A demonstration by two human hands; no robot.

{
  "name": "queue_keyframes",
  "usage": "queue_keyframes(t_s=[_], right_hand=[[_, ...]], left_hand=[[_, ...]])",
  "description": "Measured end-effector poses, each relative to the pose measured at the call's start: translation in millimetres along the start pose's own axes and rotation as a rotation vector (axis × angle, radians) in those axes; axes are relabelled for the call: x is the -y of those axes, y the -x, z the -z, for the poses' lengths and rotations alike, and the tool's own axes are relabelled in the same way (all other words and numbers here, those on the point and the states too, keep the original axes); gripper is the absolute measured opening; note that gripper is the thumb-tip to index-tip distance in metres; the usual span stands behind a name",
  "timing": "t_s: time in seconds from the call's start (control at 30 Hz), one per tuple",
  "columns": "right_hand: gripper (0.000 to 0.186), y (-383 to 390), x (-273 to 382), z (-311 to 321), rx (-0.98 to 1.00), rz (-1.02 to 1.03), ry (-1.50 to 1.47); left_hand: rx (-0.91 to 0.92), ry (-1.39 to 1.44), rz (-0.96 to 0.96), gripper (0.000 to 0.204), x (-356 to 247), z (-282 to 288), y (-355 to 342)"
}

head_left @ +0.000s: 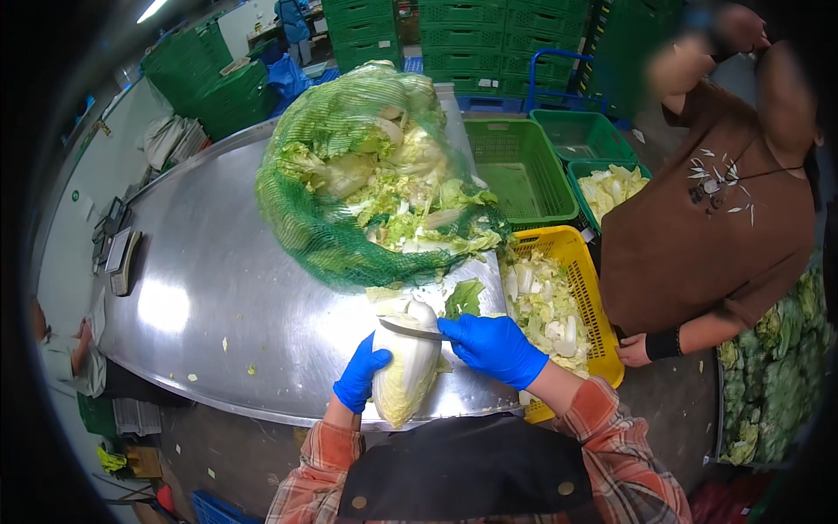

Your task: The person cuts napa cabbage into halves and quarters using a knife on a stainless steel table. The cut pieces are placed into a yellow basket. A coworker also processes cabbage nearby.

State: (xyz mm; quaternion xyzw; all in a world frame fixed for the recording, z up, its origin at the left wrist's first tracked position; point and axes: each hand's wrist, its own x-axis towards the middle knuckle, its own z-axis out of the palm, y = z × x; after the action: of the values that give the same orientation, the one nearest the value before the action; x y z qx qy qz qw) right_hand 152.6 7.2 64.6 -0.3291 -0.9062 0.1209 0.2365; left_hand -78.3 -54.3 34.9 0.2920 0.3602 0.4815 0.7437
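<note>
A pale napa cabbage [406, 377] lies at the near edge of the steel table, its white stem end pointing away from me. My left hand [359, 374], in a blue glove, grips the cabbage along its left side. In my right hand [496, 348], also gloved in blue, is a knife [410, 329]. Its blade crosses the cabbage just below the stem end, touching it. Beyond it, a green mesh bag [349, 253] spills cabbages and loose leaves [410, 188] onto the table. One dark green leaf [464, 299] rests beside the blade.
To the right stands a yellow crate [602, 327] of cabbage trimmings, with green crates [524, 166] behind it. A co-worker in a brown shirt [698, 236] stands close by on the right. A scale [122, 260] sits at the steel table's [218, 332] left edge.
</note>
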Motion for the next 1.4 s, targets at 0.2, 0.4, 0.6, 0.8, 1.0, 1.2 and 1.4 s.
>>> queue_keyframes(t_s=[0.2, 0.4, 0.6, 0.8, 1.0, 1.2, 1.4], right_hand=[[0.026, -1, -2, 3, 0.047, 0.011, -0.004], [0.018, 12, -37, -47, 0.01, -0.037, -0.119], [0.019, 42, -84, -71, 0.248, -0.499, -0.104], [0.025, 73, -88, -66, 0.262, -0.767, -0.26], [0.048, 98, -83, -35, 0.324, -1.165, -0.611], [0.046, 114, -98, -42, -0.011, -1.364, -0.979], [0.031, 97, -66, -46, -0.118, -1.187, -1.131]], left_hand=[[0.042, -0.17, -0.078, 0.082, 2, 4, -1], [-0.015, -0.248, -0.087, 0.077, 13, 4, -8], [0.023, 0.034, -0.153, 0.084, 28, 29, 24], [-0.222, 0.393, -0.248, 0.079, 15, 131, 31], [-0.837, 0.402, -0.749, 0.07, -2, 267, 86], [-1.214, 0.275, -0.568, 0.054, 12, 251, 58], [-0.777, -0.874, -0.484, 0.043, 119, 127, -89]])
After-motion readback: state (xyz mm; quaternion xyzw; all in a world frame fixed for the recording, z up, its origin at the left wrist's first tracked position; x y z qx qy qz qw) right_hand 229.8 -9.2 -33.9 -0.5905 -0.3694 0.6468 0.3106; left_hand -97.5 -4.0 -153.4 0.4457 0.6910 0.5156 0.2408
